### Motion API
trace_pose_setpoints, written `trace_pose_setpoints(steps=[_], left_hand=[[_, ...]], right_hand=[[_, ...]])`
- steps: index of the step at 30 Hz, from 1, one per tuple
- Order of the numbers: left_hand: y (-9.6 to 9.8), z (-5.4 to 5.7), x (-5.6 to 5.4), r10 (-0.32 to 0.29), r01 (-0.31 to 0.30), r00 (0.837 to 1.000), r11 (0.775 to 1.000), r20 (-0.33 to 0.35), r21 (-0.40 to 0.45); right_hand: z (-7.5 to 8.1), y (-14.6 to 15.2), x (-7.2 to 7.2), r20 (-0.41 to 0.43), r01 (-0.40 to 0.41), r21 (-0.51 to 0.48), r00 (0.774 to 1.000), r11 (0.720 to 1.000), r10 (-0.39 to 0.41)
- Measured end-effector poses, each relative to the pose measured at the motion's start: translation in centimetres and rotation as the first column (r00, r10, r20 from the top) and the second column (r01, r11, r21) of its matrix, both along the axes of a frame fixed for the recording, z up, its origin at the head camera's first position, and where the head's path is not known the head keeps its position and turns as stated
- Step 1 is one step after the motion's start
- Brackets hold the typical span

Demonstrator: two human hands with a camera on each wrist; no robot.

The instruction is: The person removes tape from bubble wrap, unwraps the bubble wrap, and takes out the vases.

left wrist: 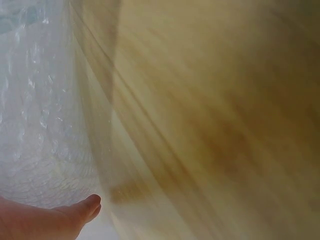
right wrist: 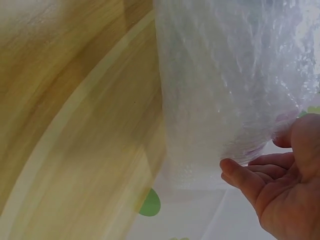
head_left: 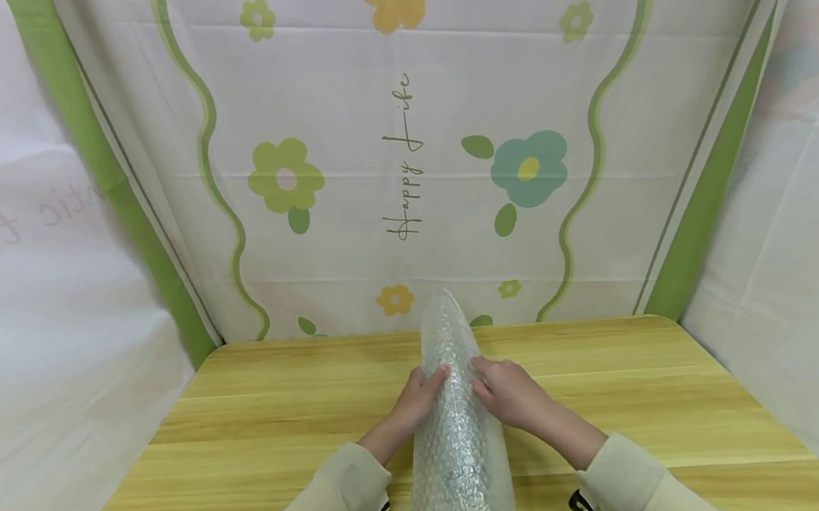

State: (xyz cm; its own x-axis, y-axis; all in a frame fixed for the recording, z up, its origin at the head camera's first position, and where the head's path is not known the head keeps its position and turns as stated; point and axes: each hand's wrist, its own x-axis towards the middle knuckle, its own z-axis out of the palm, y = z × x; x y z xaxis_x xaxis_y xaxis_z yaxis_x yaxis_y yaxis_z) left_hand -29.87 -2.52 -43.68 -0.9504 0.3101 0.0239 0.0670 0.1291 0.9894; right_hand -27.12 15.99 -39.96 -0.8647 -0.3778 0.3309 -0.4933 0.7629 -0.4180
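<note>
A long bundle of clear bubble wrap [head_left: 460, 450] runs away from me down the middle of the table, its far end narrowing to a point. A faint bluish tint shows through the layers near my end; what lies inside is hidden. My left hand [head_left: 420, 396] grips the bundle's left side, thumb on top and the other fingers out of sight. On the opposite side, my right hand [head_left: 509, 391] has its fingers bent and pinches the wrap. The right wrist view shows thumb and fingers of that hand at the creased end of the bubble wrap [right wrist: 215, 90].
The wood-grain table [head_left: 271, 436] extends on both sides of the bundle. Behind it hangs a white cloth [head_left: 332, 89] printed with flowers and lettering. More white cloth with green borders encloses the left and right. A dark strap piece [head_left: 583, 508] hangs at the right cuff.
</note>
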Motion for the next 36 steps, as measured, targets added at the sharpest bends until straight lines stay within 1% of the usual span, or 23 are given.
trace_pose_setpoints(steps=[3, 6, 9, 13, 19, 26, 29, 33, 35, 36], left_hand=[[0.07, -0.68, -0.40, 0.006, -0.006, 1.000, 1.000, -0.005, -0.010], [0.04, -0.83, -0.41, 0.021, -0.021, 1.000, 0.999, 0.001, -0.031], [-0.07, -0.76, -0.28, 0.028, -0.028, 1.000, 0.999, 0.013, -0.044], [-0.14, -0.72, -0.24, 0.016, -0.016, 1.000, 0.999, 0.012, -0.034], [-0.13, -0.57, -0.24, 0.015, -0.015, 1.000, 0.999, 0.001, -0.038], [-0.13, -0.74, -0.32, 0.011, -0.011, 1.000, 0.999, 0.009, -0.040], [-0.13, -0.77, -0.39, 0.006, -0.006, 1.000, 0.999, 0.006, -0.033], [-0.13, -0.86, -0.56, -0.002, 0.002, 1.000, 1.000, -0.003, -0.013], [-0.11, -0.90, -0.63, -0.007, 0.007, 1.000, 1.000, -0.005, -0.002], [-0.10, -0.90, -0.64, -0.005, 0.005, 1.000, 1.000, -0.005, -0.004]], right_hand=[[-0.27, 0.21, 0.01, 0.017, 0.004, -0.024, 1.000, 1.000, -0.004], [-0.40, 0.34, 0.08, 0.014, -0.001, -0.037, 1.000, 0.999, 0.002], [-0.40, 0.42, 0.16, 0.023, -0.007, -0.046, 1.000, 0.999, 0.008], [-0.30, 0.52, 0.20, 0.044, -0.001, -0.060, 0.999, 0.998, 0.004], [-0.32, 0.69, 0.15, 0.024, -0.001, -0.082, 1.000, 0.997, 0.003], [-0.21, 0.83, 0.25, 0.055, -0.005, -0.112, 0.998, 0.994, 0.011], [-0.09, 0.86, 0.26, 0.067, -0.006, -0.119, 0.998, 0.993, 0.014], [0.08, 0.94, 0.17, 0.063, -0.001, -0.132, 0.998, 0.991, 0.009], [0.23, 0.98, 0.06, 0.056, 0.015, -0.137, 0.998, 0.990, -0.007], [0.33, 1.02, 0.01, 0.073, 0.021, -0.140, 0.997, 0.990, -0.010]])
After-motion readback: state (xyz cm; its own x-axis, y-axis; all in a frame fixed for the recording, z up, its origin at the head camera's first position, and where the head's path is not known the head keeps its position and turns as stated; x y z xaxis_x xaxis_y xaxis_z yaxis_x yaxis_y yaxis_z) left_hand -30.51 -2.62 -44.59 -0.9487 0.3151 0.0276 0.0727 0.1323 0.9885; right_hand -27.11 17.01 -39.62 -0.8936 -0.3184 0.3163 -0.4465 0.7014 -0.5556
